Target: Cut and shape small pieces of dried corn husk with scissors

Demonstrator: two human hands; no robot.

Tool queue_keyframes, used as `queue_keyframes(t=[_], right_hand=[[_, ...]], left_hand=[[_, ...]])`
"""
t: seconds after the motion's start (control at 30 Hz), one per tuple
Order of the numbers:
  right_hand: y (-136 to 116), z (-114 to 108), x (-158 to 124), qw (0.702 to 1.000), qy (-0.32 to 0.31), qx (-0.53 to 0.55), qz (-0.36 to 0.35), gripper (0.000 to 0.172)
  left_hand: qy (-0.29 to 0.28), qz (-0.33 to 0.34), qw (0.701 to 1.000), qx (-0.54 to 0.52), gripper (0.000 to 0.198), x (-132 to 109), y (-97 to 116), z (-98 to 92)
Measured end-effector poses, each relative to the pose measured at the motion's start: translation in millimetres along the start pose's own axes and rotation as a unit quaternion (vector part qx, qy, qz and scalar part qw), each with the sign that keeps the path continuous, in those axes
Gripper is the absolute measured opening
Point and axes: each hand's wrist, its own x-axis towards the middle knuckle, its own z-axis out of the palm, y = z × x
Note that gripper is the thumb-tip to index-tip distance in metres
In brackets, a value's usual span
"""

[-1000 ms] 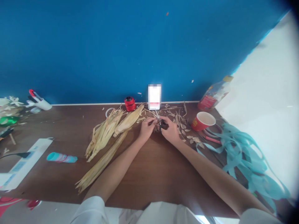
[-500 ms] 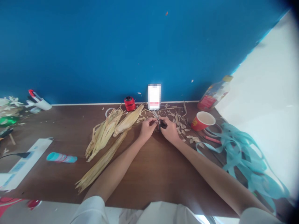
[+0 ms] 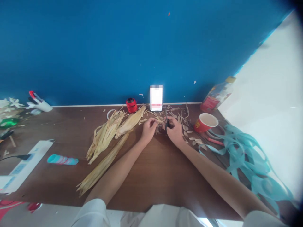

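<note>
Left hand (image 3: 149,130): thumb and finger drawn close over the scraps; whether they meet or pinch a small piece cannot be told.

Right hand (image 3: 174,130): closed around the dark handles of a pair of scissors (image 3: 167,122), blades pointing forward to the wall. The scissors lie at the inner side of this hand, to the right of the left fingertips and apart from them.

Dried scraps (image 3: 184,127): pale curls and flakes, strewn between, beyond and to the right of the hands.

Dried husks (image 3: 105,134): bundles beside the left hand and forearm, on the brown table (image 3: 151,176).

Red spool (image 3: 131,106): upright, beyond the husks.

Phone (image 3: 156,97): propped on the blue wall (image 3: 106,47) ahead of the hands; screen blurred.

Red paper cup (image 3: 200,123): right of the right hand, mouth uncovered, pale interior showing.

Bottle (image 3: 214,98): behind the cup, yellow cap on, red label; contents unclear.

Teal ribbon (image 3: 257,165): loose heap, far right.

Light-blue tube (image 3: 68,161): on its side, left of the husks, red band around it.

Power strip (image 3: 30,167): left, black plug inserted.

White holder (image 3: 46,106): far left, by the wall, containing pens, one red-topped.
</note>
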Motion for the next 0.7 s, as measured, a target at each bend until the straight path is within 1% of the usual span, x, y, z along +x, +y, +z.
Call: queue_keyframes(t=[0.1, 0.17, 0.23, 0.3, 0.37, 0.47, 0.57, 0.7], right_hand=[[0, 0, 0, 1.0, -0.007, 0.027, 0.008, 0.037], [-1, 0, -1, 0.999, -0.012, 0.048, 0.011, 0.036], [-3, 0, -1, 0.998, -0.015, 0.066, 0.014, 0.034], [-4, 0, -1, 0.996, -0.017, 0.08, 0.018, 0.034], [-4, 0, -1, 0.995, -0.015, 0.093, 0.026, 0.033], [-2, 1, 0, 0.993, -0.009, 0.108, 0.038, 0.031], [-1, 2, 1, 0.994, 0.007, 0.101, 0.044, 0.03], [-5, 2, 2, 0.995, 0.046, 0.082, 0.032, 0.033]], left_hand=[[-0.001, 0.013, 1.0, -0.007, 0.014, -1, 4, -0.1], [-0.008, 0.052, 0.999, 0.001, 0.023, -2, 7, -0.4], [-0.027, 0.101, 0.994, 0.034, 0.03, -3, 10, -1.0], [-0.043, 0.136, 0.987, 0.069, 0.025, -4, 12, -1.6], [-0.05, 0.149, 0.984, 0.086, 0.018, -5, 12, -2.0], [-0.065, 0.123, 0.987, 0.079, 0.015, -5, 11, -2.2], [-0.071, 0.08, 0.992, 0.06, 0.018, -4, 9, -2.3], [-0.035, 0.034, 0.999, 0.013, 0.022, -2, 5, -2.4]])
